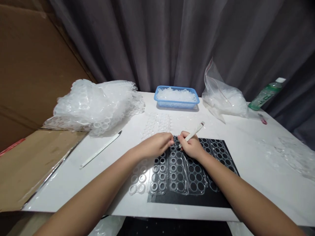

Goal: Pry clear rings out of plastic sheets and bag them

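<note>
My right hand grips a slim white tool with dark ends, its lower tip down at a clear plastic sheet of round pockets. Close beside it, my left hand has its fingers closed over the upper part of that sheet; what they pinch, if anything, is hidden. The pocketed sheets lie on a black board. Pale rings sit in the left columns of pockets, while those farther right show only dark circles. Further rings in clear plastic lie left of the board.
A blue basket of small clear rings stands at the back. Heaped clear plastic sheets and another white tool lie left. At right are a clear zip bag, a green bottle and loose clear pieces.
</note>
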`<act>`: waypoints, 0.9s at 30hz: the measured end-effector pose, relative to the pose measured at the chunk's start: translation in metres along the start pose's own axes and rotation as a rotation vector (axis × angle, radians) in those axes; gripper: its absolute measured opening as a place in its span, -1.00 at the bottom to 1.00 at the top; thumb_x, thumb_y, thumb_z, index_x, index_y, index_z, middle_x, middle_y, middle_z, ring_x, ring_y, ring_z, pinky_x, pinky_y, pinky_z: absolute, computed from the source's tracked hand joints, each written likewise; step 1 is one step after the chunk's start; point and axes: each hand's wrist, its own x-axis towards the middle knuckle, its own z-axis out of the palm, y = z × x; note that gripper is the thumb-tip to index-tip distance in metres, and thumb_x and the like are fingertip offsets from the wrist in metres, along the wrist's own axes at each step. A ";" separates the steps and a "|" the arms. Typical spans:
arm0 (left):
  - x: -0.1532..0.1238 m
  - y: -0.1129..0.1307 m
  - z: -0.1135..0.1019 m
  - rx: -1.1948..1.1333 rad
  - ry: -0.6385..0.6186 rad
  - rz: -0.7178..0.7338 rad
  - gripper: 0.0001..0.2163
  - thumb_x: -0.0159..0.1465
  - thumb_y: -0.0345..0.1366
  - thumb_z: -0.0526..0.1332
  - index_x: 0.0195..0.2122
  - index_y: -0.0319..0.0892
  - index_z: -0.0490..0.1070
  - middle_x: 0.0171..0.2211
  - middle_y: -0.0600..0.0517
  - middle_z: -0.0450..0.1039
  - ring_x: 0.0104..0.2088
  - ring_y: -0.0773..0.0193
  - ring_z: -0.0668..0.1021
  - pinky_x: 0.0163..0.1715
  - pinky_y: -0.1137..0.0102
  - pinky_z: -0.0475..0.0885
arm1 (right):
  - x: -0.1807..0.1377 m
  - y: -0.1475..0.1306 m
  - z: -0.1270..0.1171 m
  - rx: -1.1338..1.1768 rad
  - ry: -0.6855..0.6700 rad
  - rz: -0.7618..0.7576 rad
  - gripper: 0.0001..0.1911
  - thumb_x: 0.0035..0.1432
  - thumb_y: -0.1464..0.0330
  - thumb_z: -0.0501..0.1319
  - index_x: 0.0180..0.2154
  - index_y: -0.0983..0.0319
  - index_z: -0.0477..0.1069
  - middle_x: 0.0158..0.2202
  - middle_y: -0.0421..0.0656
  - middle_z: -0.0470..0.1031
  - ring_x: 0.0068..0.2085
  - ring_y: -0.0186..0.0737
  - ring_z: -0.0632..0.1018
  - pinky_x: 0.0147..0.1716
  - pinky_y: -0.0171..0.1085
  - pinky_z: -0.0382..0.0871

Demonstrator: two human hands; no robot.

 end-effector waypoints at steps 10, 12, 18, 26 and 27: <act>0.001 0.008 0.023 0.291 -0.094 -0.048 -0.78 0.29 -0.22 0.02 -0.14 -0.15 0.36 -0.23 -0.07 0.42 -0.32 0.21 0.45 -0.43 0.39 0.27 | 0.001 -0.009 -0.001 -0.164 -0.095 -0.052 -0.70 0.20 0.28 -0.02 -0.56 0.19 0.11 -0.65 -0.25 0.27 -0.56 -0.35 0.30 -0.50 -0.34 0.11; 0.002 0.006 0.025 0.294 -0.056 -0.015 -0.80 0.30 -0.23 0.02 -0.17 -0.14 0.37 -0.24 -0.06 0.42 -0.35 0.24 0.45 -0.45 0.40 0.26 | 0.001 -0.009 -0.002 -0.194 -0.098 -0.076 -0.71 0.20 0.29 -0.03 -0.56 0.19 0.09 -0.64 -0.25 0.24 -0.56 -0.35 0.28 -0.51 -0.33 0.09; -0.006 0.003 -0.015 -0.121 0.244 0.112 -0.77 0.30 -0.17 0.03 -0.34 -0.20 0.33 -0.39 0.02 0.38 -0.36 0.34 0.43 -0.32 0.43 0.32 | -0.001 -0.007 -0.003 -0.185 -0.104 -0.072 -0.71 0.22 0.28 -0.04 -0.55 0.19 0.07 -0.64 -0.25 0.22 -0.57 -0.35 0.26 -0.52 -0.32 0.07; -0.010 0.010 -0.017 0.000 -0.021 0.073 -0.73 0.33 -0.16 -0.02 -0.33 -0.22 0.32 -0.36 -0.02 0.39 -0.36 0.32 0.42 -0.34 0.41 0.30 | -0.005 -0.010 -0.007 -0.019 -0.235 -0.056 -0.69 0.20 0.24 0.00 -0.56 0.20 0.12 -0.65 -0.25 0.26 -0.56 -0.36 0.30 -0.52 -0.33 0.11; -0.009 0.011 -0.011 0.034 -0.079 0.054 -0.74 0.33 -0.16 -0.01 -0.33 -0.23 0.32 -0.37 -0.02 0.39 -0.38 0.32 0.41 -0.37 0.41 0.28 | -0.005 -0.010 -0.007 -0.020 -0.245 -0.064 -0.70 0.20 0.25 0.00 -0.56 0.20 0.13 -0.65 -0.25 0.26 -0.56 -0.36 0.30 -0.52 -0.33 0.12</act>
